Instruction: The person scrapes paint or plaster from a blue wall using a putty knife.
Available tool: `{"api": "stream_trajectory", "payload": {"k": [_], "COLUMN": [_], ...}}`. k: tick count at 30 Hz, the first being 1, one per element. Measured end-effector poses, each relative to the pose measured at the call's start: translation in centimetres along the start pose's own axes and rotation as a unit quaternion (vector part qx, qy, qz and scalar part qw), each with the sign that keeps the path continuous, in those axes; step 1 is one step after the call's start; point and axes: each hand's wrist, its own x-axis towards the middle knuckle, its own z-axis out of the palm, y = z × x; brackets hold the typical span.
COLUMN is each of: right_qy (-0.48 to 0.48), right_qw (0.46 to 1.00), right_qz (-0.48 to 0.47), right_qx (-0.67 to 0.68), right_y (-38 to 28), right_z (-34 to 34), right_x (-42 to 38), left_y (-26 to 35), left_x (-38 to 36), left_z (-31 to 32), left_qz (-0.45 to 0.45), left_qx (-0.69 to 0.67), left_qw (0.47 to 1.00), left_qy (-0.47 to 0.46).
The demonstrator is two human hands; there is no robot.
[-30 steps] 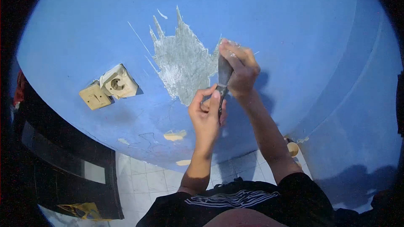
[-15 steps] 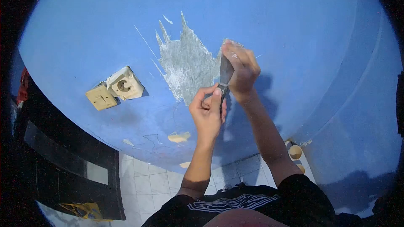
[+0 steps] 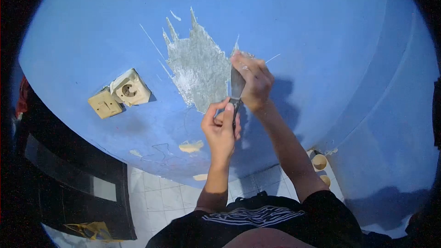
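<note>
My left hand (image 3: 220,131) is closed around the dark handle of a putty knife (image 3: 236,84), whose wide metal blade points up the wall. My right hand (image 3: 258,85) is closed at the blade's right side, with its fingertips on the upper end of the blade. Pale flakes show around those fingertips. Just left of the blade, a jagged grey patch (image 3: 197,66) lies bare amid the blue paint of the wall (image 3: 294,14). A narrow pale point of stripped paint shows above my right fingers. The right palm is hidden.
A loose-looking socket (image 3: 131,91) and a yellowed switch (image 3: 105,104) sit on the wall at left. Lower down are chipped spots (image 3: 190,146). White floor tiles (image 3: 156,200) lie below, with round tan containers (image 3: 319,161) by the corner. Dark furniture (image 3: 69,179) stands at lower left.
The view has shifted slightly, so the wall patch and socket appear farther left. Both hands and the putty knife have moved slightly down relative to the wall, uncovering more stripped paint above the right fingers.
</note>
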Motion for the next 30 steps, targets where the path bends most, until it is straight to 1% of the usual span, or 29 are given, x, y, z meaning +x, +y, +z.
{"api": "stream_trajectory", "payload": {"k": [2,4,5,6,8,12,14,18,20,24,26,27,30], "right_qy": [0.029,0.023,0.022,0.023,-0.013,-0.009,0.029,0.018,0.012,0.0,0.01,0.009,0.0], "right_qw": [1.0,1.0,0.999,0.999,0.999,0.999,0.999,0.999,1.0,1.0,0.999,1.0,1.0], "right_qz": [-0.008,0.009,0.024,0.023,0.032,0.045,0.03,0.017,0.018,0.016,0.014,0.012,0.017], "right_qx": [-0.002,-0.005,-0.013,-0.013,-0.029,-0.011,-0.002,-0.021,-0.008,0.007,-0.027,-0.023,-0.025], "right_y": [0.4,0.7,0.6,0.4,-0.2,0.1,0.8,0.3,0.0,0.2,-0.1,0.0,-0.1], "right_z": [0.5,0.2,0.1,0.1,-0.4,0.1,0.4,0.0,0.2,-0.1,0.0,0.1,0.0], "right_x": [0.5,2.5,3.2,2.7,1.1,1.0,2.9,1.3,1.1,2.0,1.6,1.6,1.6], "left_y": [0.6,2.0,2.3,2.0,1.1,1.1,1.7,1.1,0.9,1.3,0.6,0.7,1.5], "left_x": [1.3,2.3,2.0,1.8,0.8,1.2,2.0,0.6,0.6,0.7,0.9,1.0,0.9], "left_z": [0.7,1.7,1.8,1.5,0.8,0.9,2.3,1.6,0.9,1.3,0.8,0.8,0.7], "left_qz": [-0.01,-0.001,0.011,0.012,-0.016,-0.007,0.019,-0.004,-0.024,-0.028,-0.01,-0.007,-0.014], "left_qx": [0.01,-0.02,-0.014,-0.015,-0.003,-0.001,0.006,0.019,-0.011,-0.014,-0.027,-0.029,0.012], "left_qw": [1.0,0.999,0.999,0.999,1.0,1.0,1.0,1.0,1.0,0.999,0.999,1.0,1.0], "left_qy": [0.007,-0.037,-0.037,-0.037,-0.01,-0.018,-0.014,0.002,-0.008,-0.009,-0.013,-0.009,-0.002]}}
